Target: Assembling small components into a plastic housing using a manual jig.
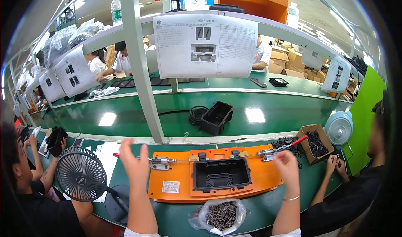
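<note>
A black rectangular plastic tray point(221, 174) sits open side up in an orange flat jig plate point(176, 182) on the green workbench point(268, 212), between the person's two raised hands; the left hand point(135, 163) is spread open in the air above the jig's left end, holding nothing; the right hand point(286, 163) is loosely curled just below a red-handled metal toggle clamp point(279, 147) at the jig's right end — whether it grips anything cannot be told. A matching clamp point(161, 162) lies beside the left hand; a clear plastic bag of dark metal screws point(221, 214) rests at the near edge; a black round desk fan point(81, 174) stands to the left; a brown cardboard box of black small parts point(315, 142) sits to the right. Beyond, a second black tray point(217, 117) lies on a green conveyor belt point(125, 113) — a white upright frame post point(140, 65) crosses in front; a printed white instruction sheet point(205, 46) hangs overhead; seated co-workers flank both sides.
</note>
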Action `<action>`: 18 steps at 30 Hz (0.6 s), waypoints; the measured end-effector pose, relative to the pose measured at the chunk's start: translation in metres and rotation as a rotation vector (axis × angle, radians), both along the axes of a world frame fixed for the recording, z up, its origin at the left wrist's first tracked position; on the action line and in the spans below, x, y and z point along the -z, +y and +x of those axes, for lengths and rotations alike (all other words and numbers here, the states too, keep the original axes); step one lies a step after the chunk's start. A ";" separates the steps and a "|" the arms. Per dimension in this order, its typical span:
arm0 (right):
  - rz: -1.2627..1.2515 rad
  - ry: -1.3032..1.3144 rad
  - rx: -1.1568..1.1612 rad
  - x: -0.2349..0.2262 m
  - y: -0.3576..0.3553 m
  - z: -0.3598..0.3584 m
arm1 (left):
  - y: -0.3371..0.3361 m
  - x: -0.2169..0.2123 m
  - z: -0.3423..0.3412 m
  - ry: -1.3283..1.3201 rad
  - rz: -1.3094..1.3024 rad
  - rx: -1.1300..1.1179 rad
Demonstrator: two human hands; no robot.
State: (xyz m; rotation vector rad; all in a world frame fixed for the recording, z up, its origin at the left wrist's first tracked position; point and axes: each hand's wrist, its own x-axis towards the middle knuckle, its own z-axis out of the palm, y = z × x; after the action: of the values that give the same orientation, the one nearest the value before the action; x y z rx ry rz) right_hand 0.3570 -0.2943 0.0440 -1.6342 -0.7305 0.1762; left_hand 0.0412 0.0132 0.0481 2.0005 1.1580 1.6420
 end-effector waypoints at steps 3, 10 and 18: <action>-0.275 -0.038 -0.181 -0.001 0.022 -0.042 | -0.048 -0.030 0.024 0.475 -0.293 0.343; -0.650 -0.508 -0.027 -0.009 0.046 -0.057 | -0.073 -0.026 0.064 1.039 -0.196 0.537; -0.708 -0.536 -0.084 -0.019 0.048 -0.053 | -0.070 -0.039 0.068 1.103 -0.145 0.565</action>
State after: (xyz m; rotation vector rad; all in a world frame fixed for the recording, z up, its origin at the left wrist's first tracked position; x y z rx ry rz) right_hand 0.3036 -0.2468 0.0627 -2.3684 -1.2386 0.0526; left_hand 0.1091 -0.0568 0.0867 2.8089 0.7643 0.1068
